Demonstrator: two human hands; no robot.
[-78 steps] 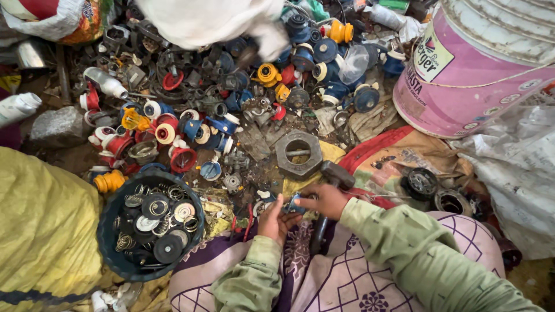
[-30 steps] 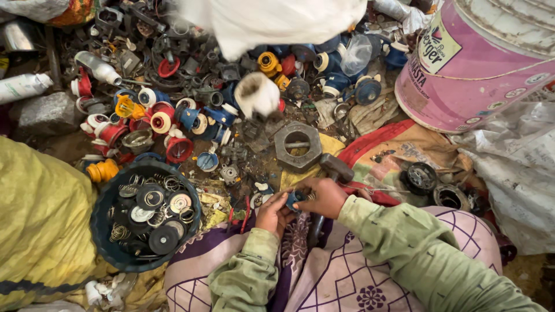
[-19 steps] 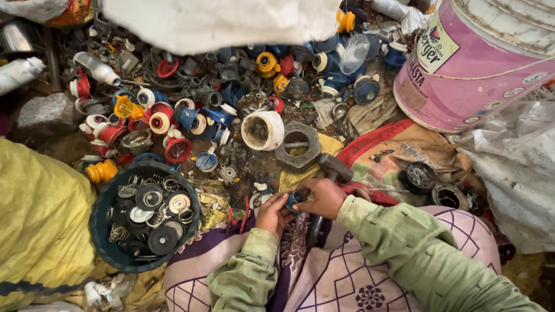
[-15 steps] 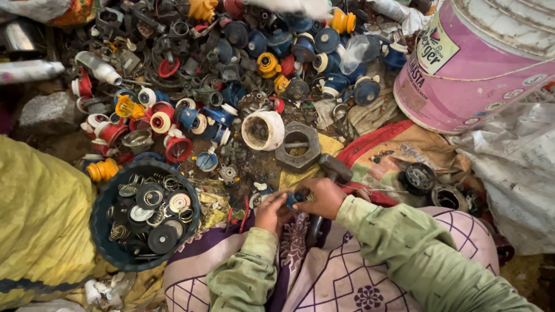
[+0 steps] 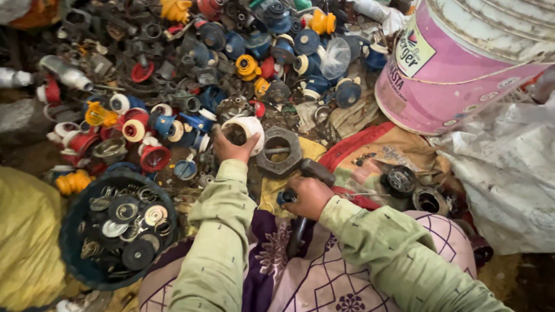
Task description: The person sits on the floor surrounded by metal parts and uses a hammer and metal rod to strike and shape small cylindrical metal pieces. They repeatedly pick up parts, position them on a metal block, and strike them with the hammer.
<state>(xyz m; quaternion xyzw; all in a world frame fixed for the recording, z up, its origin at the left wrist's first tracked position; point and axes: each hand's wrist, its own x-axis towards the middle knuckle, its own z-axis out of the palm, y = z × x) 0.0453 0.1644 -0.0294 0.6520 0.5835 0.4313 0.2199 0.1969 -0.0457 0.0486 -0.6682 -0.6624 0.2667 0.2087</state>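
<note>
Hands in olive-green sleeves work apart from each other. The left hand [image 5: 231, 147] is stretched forward from the lap, wrist bent, fingers curled around the near rim of a white cylindrical plastic fitting [image 5: 245, 130] — gripping it where it lies on its side at the edge of the heap of blue, red and yellow plastic valve parts [image 5: 191, 75]. The fitting is short and wide, its dark hollow mouth turned toward the camera, and it sits just beside a large grey hexagonal metal nut [image 5: 280, 151]. The right hand [image 5: 309, 196] stays low over the patterned purple-and-white cloth [image 5: 324, 277], fist closed on a small blue-tipped part [image 5: 285, 197], with a dark hammer [image 5: 306, 196] lying under it, its head just beyond the knuckles.

Half a second ago both hands were together at the small part and the white fitting lay untouched beside the nut; now the left hand has left the right and reached the fitting.

A round dark basket of metal washers and discs [image 5: 118, 231] sits to the left, a pink plastic bucket [image 5: 462, 69] at upper right.
</note>
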